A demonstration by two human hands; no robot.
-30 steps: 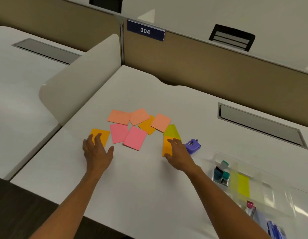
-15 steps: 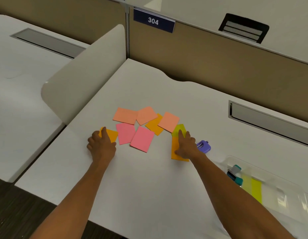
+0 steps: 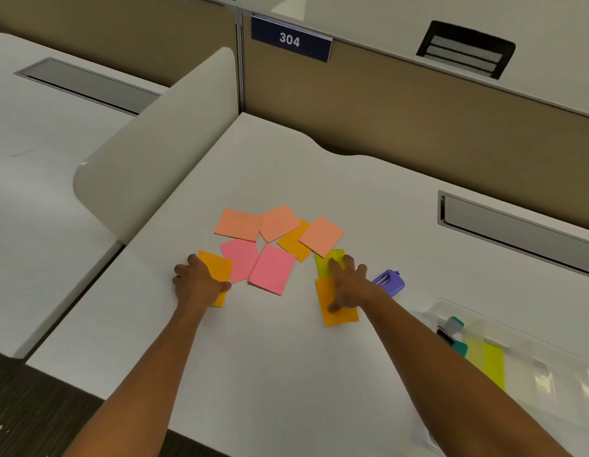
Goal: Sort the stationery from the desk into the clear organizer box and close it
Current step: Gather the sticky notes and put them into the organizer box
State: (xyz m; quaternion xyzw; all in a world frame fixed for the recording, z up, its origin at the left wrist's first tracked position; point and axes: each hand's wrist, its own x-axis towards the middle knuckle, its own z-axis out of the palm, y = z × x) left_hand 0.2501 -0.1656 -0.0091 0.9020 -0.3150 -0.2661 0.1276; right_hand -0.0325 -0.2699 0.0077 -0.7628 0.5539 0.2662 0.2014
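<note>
My left hand (image 3: 200,285) flat, fingers spread, pressing on orange note (image 3: 217,267) at left end of spread. My right hand (image 3: 347,285) flat, palm down, across second orange note (image 3: 339,313) and yellow-green note (image 3: 324,263); neither hand gripping. Pink notes (image 3: 271,268) and peach notes (image 3: 321,235) fanned between and beyond hands on white desk (image 3: 286,374). Purple clip (image 3: 388,282) just right of right hand. Clear organizer box (image 3: 550,374) at right edge, lid open.

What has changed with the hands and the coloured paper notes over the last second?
The left hand slid forward onto the orange note at the left, and the right hand moved forward over the orange note at the right, its fingers reaching the yellow-green note. Neither note has been lifted. The other notes, the purple item and the clear organizer box lie as before.
</note>
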